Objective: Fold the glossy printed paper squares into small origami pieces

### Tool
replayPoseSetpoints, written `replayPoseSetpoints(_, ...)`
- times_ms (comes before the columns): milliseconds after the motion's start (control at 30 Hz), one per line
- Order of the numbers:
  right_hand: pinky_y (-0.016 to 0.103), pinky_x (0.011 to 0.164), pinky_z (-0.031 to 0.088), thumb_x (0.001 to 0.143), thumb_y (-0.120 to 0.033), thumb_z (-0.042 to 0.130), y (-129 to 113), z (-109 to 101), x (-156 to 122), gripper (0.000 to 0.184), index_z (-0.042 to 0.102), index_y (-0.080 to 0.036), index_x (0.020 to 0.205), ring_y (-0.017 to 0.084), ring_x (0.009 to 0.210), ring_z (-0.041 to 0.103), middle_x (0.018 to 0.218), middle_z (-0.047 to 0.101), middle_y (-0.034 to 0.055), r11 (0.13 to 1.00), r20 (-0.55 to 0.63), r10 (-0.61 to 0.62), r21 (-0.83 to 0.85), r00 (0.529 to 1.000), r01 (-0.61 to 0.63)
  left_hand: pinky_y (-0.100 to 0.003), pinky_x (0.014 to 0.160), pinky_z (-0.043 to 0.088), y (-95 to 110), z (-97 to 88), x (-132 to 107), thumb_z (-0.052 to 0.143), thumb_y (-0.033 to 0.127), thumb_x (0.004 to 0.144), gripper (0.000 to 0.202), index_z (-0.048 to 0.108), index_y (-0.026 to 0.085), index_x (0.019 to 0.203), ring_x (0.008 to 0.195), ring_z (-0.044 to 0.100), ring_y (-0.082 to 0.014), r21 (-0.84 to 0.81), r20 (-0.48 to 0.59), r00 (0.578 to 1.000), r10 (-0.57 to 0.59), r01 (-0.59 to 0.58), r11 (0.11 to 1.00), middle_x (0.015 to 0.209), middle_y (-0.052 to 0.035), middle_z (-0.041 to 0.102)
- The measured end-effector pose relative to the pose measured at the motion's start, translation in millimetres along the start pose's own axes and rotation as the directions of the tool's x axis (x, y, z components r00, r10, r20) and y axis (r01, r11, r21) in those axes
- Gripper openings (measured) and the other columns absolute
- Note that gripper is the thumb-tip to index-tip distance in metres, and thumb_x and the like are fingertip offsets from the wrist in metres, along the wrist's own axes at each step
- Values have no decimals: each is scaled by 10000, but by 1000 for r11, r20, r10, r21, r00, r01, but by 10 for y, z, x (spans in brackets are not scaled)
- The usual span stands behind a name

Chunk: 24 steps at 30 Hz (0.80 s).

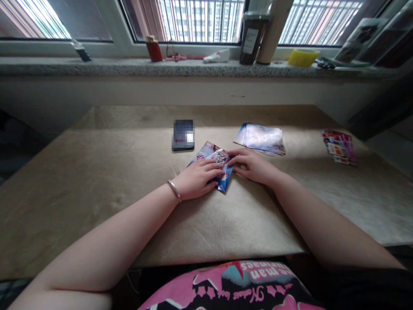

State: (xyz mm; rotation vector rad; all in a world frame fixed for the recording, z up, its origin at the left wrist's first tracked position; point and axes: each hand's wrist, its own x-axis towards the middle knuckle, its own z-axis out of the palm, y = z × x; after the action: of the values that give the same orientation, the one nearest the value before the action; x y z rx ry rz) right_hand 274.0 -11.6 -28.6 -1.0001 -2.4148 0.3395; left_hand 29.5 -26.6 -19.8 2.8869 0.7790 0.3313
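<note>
A blue and pink printed paper sheet point(210, 150), glossy and folded over at a slant, lies on the table in front of me. My left hand point(200, 177) rests flat on it, its fingers stretched across the fold, with a silver bangle at the wrist. From the other side, my right hand point(250, 165) has its bent fingers at the sheet's right edge, pinching it near the fold; part of the fingertips' contact is hard to see. The sheet's lower corner points toward me, and its middle is partly covered by my left fingers.
Behind my right hand lies a loose stack of similar printed sheets point(264, 138). Red and pink printed cards point(339, 147) lie farther right. A dark, pixelated flat object point(183, 135) sits behind the folded sheet. The windowsill point(112, 68) holds a yellow tape roll point(303, 57) and a red container point(154, 49).
</note>
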Motion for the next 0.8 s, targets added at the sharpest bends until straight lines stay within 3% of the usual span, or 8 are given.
replayPoseSetpoints(167, 416, 975, 450, 824, -233, 582, -47, 40, 33, 140, 700, -238, 898, 209, 1091, 582, 1160, 633, 70, 997, -44, 75, 23, 996, -74, -453, 1093, 344, 1, -4, 3, 505, 275, 894, 371, 535, 189, 1254, 1278, 430, -238, -3, 12, 1000, 3, -3, 1000, 1343, -76, 524)
replayPoseSetpoints(400, 414, 1011, 421, 848, -221, 543, -80, 42, 46, 145, 683, -219, 885, 213, 1164, 532, 1242, 571, 93, 996, -13, 51, 71, 999, -50, -458, 1086, 352, 0, -4, 6, 501, 265, 893, 367, 541, 202, 1252, 1262, 448, -239, 6, -9, 1000, 22, -22, 1000, 1333, -83, 530)
replayPoseSetpoints(633, 446, 1062, 364, 836, -273, 570, -80, 88, 52, 97, 638, -204, 845, 235, 1246, 465, 1316, 504, 112, 979, -113, 200, 50, 973, -196, -446, 1072, 373, -10, 6, 4, 497, 271, 892, 333, 574, 195, 1207, 1235, 473, -240, 5, -35, 998, 47, -47, 999, 1317, -81, 542)
replayPoseSetpoints(800, 455, 1054, 360, 830, -271, 564, -88, 109, 66, 90, 624, -204, 830, 244, 1227, 485, 1293, 538, 119, 959, -136, 281, 75, 950, -273, -437, 1067, 383, -7, -6, 10, 511, 267, 882, 315, 584, 187, 1178, 1233, 473, -242, 2, -34, 998, 45, -45, 999, 1315, -79, 543)
